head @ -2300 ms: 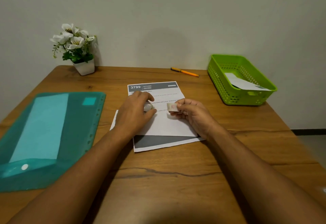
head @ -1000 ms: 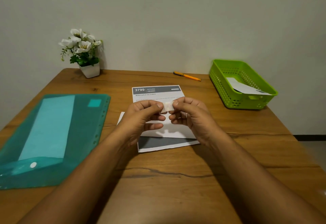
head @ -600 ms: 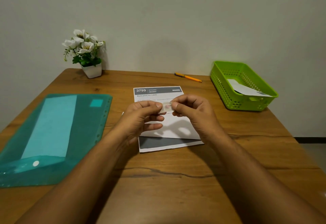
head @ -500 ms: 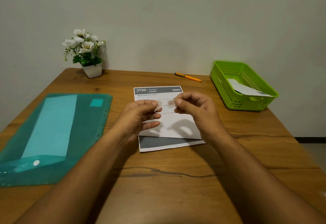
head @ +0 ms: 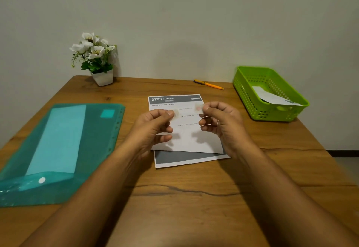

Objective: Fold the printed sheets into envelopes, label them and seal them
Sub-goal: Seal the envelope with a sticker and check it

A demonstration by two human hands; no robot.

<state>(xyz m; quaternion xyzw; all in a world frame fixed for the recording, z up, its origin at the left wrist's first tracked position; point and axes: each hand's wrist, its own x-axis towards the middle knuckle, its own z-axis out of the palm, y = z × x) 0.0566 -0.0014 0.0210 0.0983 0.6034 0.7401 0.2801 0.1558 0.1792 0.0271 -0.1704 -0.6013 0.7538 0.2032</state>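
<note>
while the white printed paper sheet with the grey "3799 kitchen" header lies flat on the brown wooden table at the centre of the frame, both hands are raised just above its upper half.

left hand: grip closed, thumb and forefinger pinching a small pale translucent sticky piece. right hand: grip closed in the same way on a second small pale piece with a pinkish spot. the two pieces are apart; whether a clear strip joins them cannot be told.

judged step: preparing a seal or label for the sheet. procedure:
- hold each piece by its edge only, to keep the adhesive face clean.
- hold the pieces apart, so that they do not stick to each other or to the fingers.
- lower one edge first, then press outward to avoid wrinkles.

position: the sheet lies directly below both grips and slightly toward the lower part of the frame; neither grip appears to touch it. its lower edge overlaps a grey-faced paper; whether that is a folded part or a separate sheet cannot be told. a lime-green plastic basket at the right of the frame holds a folded white paper.
</note>
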